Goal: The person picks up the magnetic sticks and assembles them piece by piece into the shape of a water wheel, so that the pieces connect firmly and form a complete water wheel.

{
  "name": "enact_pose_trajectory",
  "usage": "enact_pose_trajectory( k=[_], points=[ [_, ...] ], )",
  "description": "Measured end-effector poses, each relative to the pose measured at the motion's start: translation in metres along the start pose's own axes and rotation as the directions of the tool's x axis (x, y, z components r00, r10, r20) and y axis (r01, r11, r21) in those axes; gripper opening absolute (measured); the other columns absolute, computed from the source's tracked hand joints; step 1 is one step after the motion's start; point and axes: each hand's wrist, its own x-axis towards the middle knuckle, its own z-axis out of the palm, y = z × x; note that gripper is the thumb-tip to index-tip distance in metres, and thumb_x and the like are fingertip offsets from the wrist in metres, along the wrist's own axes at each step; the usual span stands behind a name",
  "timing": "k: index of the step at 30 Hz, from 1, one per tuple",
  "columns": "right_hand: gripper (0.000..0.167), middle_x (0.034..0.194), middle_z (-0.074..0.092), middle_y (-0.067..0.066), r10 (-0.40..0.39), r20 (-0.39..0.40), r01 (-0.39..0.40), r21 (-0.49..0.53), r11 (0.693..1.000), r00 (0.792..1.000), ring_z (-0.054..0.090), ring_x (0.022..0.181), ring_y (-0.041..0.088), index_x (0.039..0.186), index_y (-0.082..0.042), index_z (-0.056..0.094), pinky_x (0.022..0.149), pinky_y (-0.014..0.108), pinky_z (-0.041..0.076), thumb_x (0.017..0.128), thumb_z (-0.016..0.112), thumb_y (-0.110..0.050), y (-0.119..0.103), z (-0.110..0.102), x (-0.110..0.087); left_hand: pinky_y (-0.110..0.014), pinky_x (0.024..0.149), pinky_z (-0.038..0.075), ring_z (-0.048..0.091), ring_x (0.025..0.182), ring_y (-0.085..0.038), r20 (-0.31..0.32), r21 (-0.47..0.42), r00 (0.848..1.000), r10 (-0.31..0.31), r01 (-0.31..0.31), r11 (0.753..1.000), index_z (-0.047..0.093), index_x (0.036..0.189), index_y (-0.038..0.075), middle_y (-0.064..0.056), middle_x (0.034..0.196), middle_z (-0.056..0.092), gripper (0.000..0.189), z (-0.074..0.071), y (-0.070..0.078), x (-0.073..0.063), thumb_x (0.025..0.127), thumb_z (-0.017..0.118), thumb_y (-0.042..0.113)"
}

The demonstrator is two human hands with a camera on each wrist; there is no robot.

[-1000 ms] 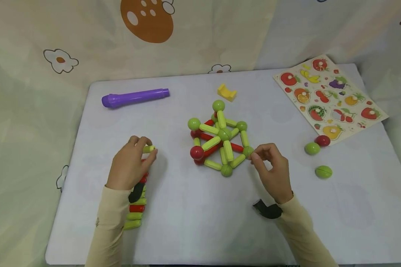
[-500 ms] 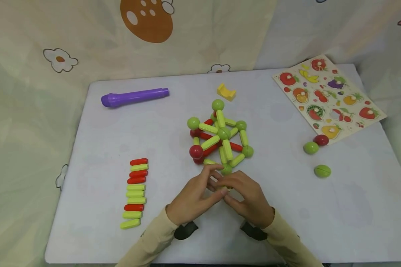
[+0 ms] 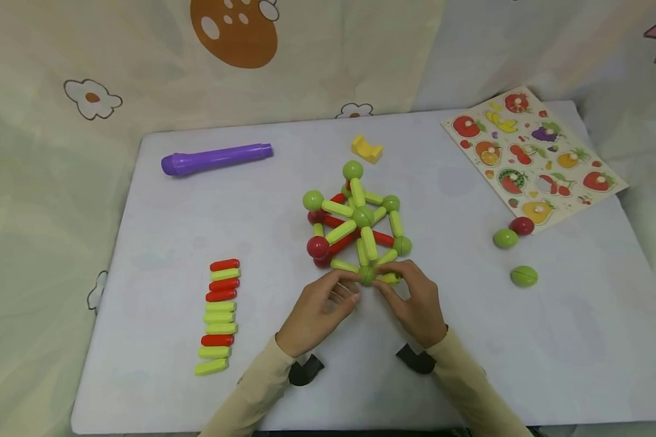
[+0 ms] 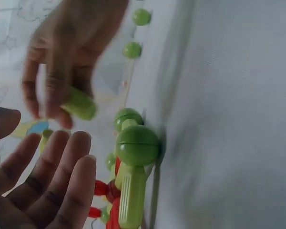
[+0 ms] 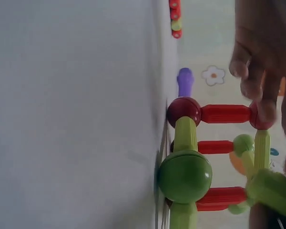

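Note:
A structure of green and red balls joined by yellow-green and red rods stands mid-table in the head view. My right hand pinches a loose yellow-green rod between thumb and fingers, just right of the structure's front green ball. In the left wrist view that rod hangs above the green balls of the base. My left hand is at the front ball's left side, fingers loosely extended with nothing between them. The right wrist view has the rod beside an upright red rod.
A column of red and yellow-green rods lies at left. Behind are a purple toy microphone and a yellow curved block. A fruit puzzle board lies at right, near a red ball and two green balls.
My left hand has come from the rod column to the structure's front. The rod it held is now in my right hand, which has moved left from the right-hand ball and up to the front ball.

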Motion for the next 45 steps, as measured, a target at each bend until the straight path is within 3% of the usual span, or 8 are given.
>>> enact_pose_trajectory(
  k=[7, 13, 22, 31, 34, 40, 42, 45],
  points=[
    [0.036, 0.094, 0.064, 0.012, 0.012, -0.002, -0.012, -0.103, 0.995, 1.000, 0.061, 0.086, 0.023, 0.097, 0.003, 0.059, 0.077, 0.027, 0.049, 0.069, 0.082, 0.002, 0.013, 0.012, 0.001, -0.023, 0.072, 0.052, 0.059, 0.082, -0.006, -0.080, 0.184, 0.996, 0.040, -0.025, 0.983, 0.063, 0.112, 0.008, 0.004, 0.091, 0.063, 0.021, 0.001, -0.012, -0.002, 0.092, 0.065, 0.015],
    [0.038, 0.097, 0.066, 0.013, 0.063, 0.018, -0.061, -0.118, 0.991, 0.998, 0.065, 0.090, 0.025, 0.101, 0.004, 0.050, 0.080, 0.033, 0.053, 0.079, 0.077, -0.012, 0.013, 0.021, 0.001, -0.020, 0.069, 0.050, 0.058, 0.077, -0.007, -0.093, 0.466, 0.986, 0.136, -0.078, 0.881, 0.061, 0.114, 0.014, 0.004, 0.091, 0.063, 0.031, 0.017, -0.025, 0.013, 0.086, 0.073, 0.019],
    [0.059, 0.098, 0.063, 0.014, 0.124, 0.010, -0.124, -0.035, 0.992, 0.992, 0.066, 0.090, 0.026, 0.101, 0.006, 0.047, 0.084, 0.023, 0.050, 0.058, 0.088, 0.001, 0.012, 0.026, 0.000, -0.025, 0.075, 0.052, 0.064, 0.089, -0.008, -0.120, 0.549, 0.979, 0.164, -0.072, 0.833, 0.063, 0.114, 0.016, 0.003, 0.103, 0.069, 0.029, 0.024, -0.030, 0.028, 0.087, 0.071, 0.019],
    [0.042, 0.097, 0.063, 0.013, 0.127, -0.053, -0.133, -0.122, 0.984, 0.990, 0.061, 0.084, 0.024, 0.105, 0.005, 0.057, 0.076, 0.026, 0.048, 0.091, 0.066, -0.034, 0.022, -0.011, 0.000, -0.019, 0.059, 0.045, 0.055, 0.067, -0.004, -0.110, 0.561, 0.983, 0.150, -0.063, 0.825, 0.062, 0.115, 0.015, 0.006, 0.077, 0.062, 0.034, 0.023, -0.028, 0.032, 0.085, 0.074, 0.027],
    [0.030, 0.097, 0.061, 0.017, 0.238, -0.162, -0.282, -0.365, 0.887, 0.958, 0.058, 0.081, 0.029, 0.105, 0.002, 0.061, 0.068, 0.037, 0.045, 0.090, 0.066, -0.023, 0.031, -0.050, 0.002, -0.017, 0.054, 0.042, 0.052, 0.062, -0.003, -0.108, 0.537, 0.984, 0.143, -0.063, 0.841, 0.059, 0.118, 0.013, 0.006, 0.073, 0.061, 0.045, 0.022, -0.025, 0.032, 0.083, 0.075, 0.035],
    [0.043, 0.117, 0.049, 0.033, 0.628, -0.263, -0.595, -0.697, 0.401, 0.732, 0.049, 0.094, 0.050, 0.119, 0.004, 0.058, 0.058, 0.060, 0.043, 0.086, 0.069, -0.021, 0.042, -0.129, -0.008, -0.015, 0.052, 0.039, 0.048, 0.059, -0.003, -0.089, 0.518, 0.985, 0.148, -0.080, 0.851, 0.060, 0.114, 0.011, 0.005, 0.069, 0.057, 0.042, 0.021, -0.023, 0.037, 0.083, 0.075, 0.034],
    [0.042, 0.117, 0.048, 0.037, 0.703, -0.248, -0.622, -0.704, 0.342, 0.666, 0.049, 0.093, 0.053, 0.120, 0.006, 0.056, 0.058, 0.061, 0.043, 0.087, 0.065, -0.018, 0.044, -0.142, -0.015, -0.014, 0.054, 0.041, 0.051, 0.063, -0.002, -0.081, 0.508, 0.986, 0.145, -0.084, 0.857, 0.062, 0.112, 0.013, 0.007, 0.073, 0.059, 0.035, 0.022, -0.023, 0.039, 0.084, 0.074, 0.030],
    [0.036, 0.118, 0.048, 0.038, 0.741, -0.192, -0.639, -0.668, 0.382, 0.644, 0.049, 0.095, 0.053, 0.120, 0.007, 0.056, 0.066, 0.061, 0.044, 0.089, 0.059, -0.011, 0.045, -0.148, -0.022, -0.014, 0.058, 0.044, 0.055, 0.068, -0.001, -0.071, 0.495, 0.987, 0.144, -0.090, 0.864, 0.065, 0.110, 0.016, 0.008, 0.079, 0.063, 0.028, 0.023, -0.024, 0.041, 0.086, 0.073, 0.028]
  ],
)
